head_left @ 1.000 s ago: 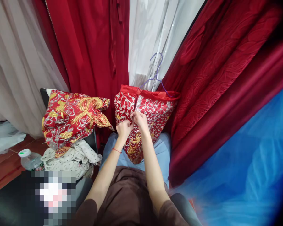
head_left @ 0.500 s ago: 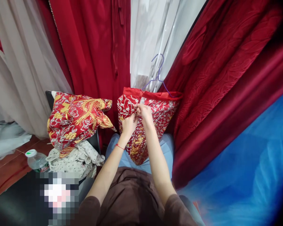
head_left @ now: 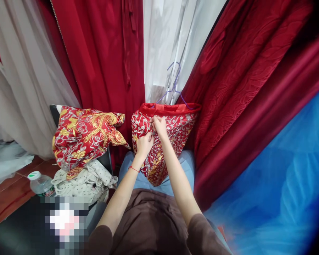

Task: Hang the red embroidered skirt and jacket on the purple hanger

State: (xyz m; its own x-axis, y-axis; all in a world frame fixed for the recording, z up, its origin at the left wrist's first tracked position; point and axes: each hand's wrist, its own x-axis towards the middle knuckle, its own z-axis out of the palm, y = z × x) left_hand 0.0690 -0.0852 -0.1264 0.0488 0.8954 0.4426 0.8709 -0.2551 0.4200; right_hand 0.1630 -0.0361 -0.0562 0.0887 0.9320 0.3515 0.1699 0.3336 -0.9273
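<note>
Pinching front of red gold-and-silver embroidered garment (head_left: 178,130), left hand (head_left: 144,143) and right hand (head_left: 158,125) both closed on cloth, long axis upright, collar uppermost, hem at lap.

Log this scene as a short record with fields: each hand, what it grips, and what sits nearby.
left hand: pinching the front of the red embroidered garment on the lap
right hand: pinching the same garment just above the left hand, near its top edge
hanger: purple, rising from the garment's top
to the left: second embroidered garment heaped over a spotted cloth
lower left: water bottle
right side: blue sheet
</note>
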